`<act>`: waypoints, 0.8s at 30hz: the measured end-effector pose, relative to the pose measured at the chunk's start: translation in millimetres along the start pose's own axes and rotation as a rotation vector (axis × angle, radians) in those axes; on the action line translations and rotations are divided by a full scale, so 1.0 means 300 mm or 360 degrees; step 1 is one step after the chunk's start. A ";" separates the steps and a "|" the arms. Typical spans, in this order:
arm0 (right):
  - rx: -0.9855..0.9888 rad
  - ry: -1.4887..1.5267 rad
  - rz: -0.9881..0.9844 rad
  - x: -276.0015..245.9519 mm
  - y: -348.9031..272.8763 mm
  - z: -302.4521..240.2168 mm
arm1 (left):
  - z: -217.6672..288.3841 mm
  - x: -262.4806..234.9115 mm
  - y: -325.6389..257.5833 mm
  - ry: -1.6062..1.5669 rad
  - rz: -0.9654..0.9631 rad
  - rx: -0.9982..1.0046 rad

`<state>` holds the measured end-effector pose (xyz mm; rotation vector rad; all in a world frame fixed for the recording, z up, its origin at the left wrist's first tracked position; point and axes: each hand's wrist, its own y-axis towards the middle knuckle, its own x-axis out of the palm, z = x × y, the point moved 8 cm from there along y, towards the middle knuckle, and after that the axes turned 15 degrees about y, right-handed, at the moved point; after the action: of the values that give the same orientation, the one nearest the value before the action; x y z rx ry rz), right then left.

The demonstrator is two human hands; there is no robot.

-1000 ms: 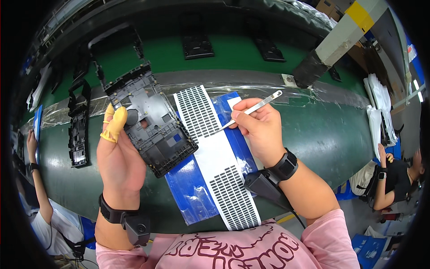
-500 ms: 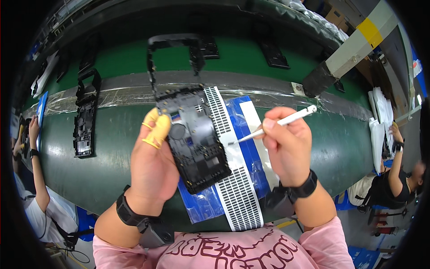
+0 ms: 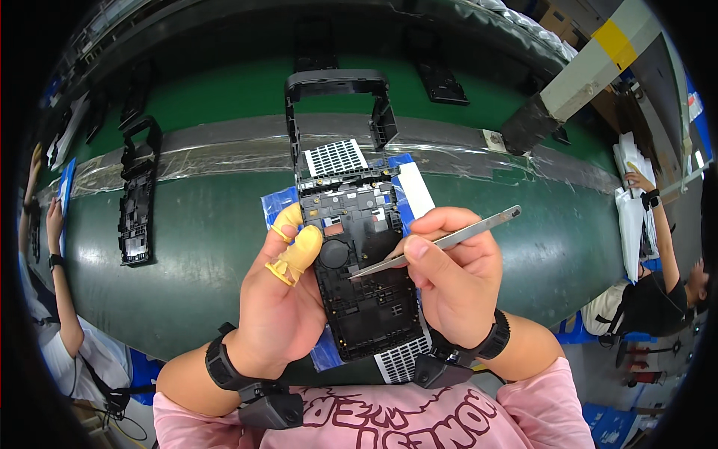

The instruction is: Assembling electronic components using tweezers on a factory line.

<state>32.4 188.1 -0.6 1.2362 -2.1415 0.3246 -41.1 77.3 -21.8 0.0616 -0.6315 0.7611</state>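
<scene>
Green conveyor belt (image 3: 187, 247) below black frame (image 3: 359, 247) gripped by left hand (image 3: 280, 299) (tweezers (image 3: 441, 243) pinched in right hand (image 3: 452, 284))

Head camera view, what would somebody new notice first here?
Dead centre, the left hand, wearing yellow finger cots, holds up a black plastic frame, while the right hand points metal tweezers at its middle. Under them lies a blue sheet with white perforated strips on the green conveyor belt. Another black frame lies on the belt to the left.
</scene>
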 end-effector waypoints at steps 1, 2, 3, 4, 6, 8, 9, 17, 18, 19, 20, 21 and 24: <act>0.0000 0.0009 0.0011 -0.001 0.000 -0.001 | 0.001 0.003 -0.002 -0.0019 -0.0022 -0.0001; 0.0004 0.0010 0.0009 0.002 0.000 0.001 | 0.002 0.007 -0.003 -0.0037 -0.0043 -0.0003; 0.0003 0.0005 0.0011 0.003 0.000 0.000 | 0.003 0.008 -0.004 -0.0039 -0.0041 -0.0003; 0.0002 0.0000 0.0012 0.003 0.000 -0.001 | 0.004 0.007 -0.005 -0.0028 -0.0020 -0.0001; 0.0013 -0.0007 0.0004 0.003 -0.002 0.000 | 0.006 0.007 -0.004 -0.0017 0.0000 0.0002; 0.0021 -0.0014 -0.0004 0.004 -0.003 0.001 | 0.007 0.014 -0.002 -0.0144 -0.0026 0.0001; 0.0016 -0.0019 -0.0005 0.004 -0.002 0.001 | 0.006 0.013 -0.001 -0.0143 -0.0026 0.0001; 0.0009 -0.0053 0.0010 0.003 -0.002 0.002 | 0.003 0.008 -0.005 -0.0147 -0.0001 0.0005; 0.0011 -0.0053 0.0002 0.003 -0.002 0.002 | 0.004 0.010 -0.006 -0.0147 -0.0003 0.0005; 0.0012 -0.0054 -0.0007 0.003 -0.002 0.003 | 0.006 0.013 -0.007 -0.0132 0.0000 0.0014; 0.0012 -0.0055 -0.0007 0.004 -0.002 0.003 | 0.008 0.014 -0.008 -0.0117 0.0004 0.0023; 0.0005 -0.0062 -0.0001 0.004 -0.002 0.003 | 0.009 0.013 -0.008 -0.0118 0.0003 0.0024; -0.0003 -0.0078 0.0003 0.006 -0.004 0.004 | 0.007 0.016 -0.008 -0.0207 -0.0041 0.0003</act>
<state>32.5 185.7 -0.6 1.2532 -2.1841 0.2956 -37.9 77.9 -17.1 0.1217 -0.7521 0.7370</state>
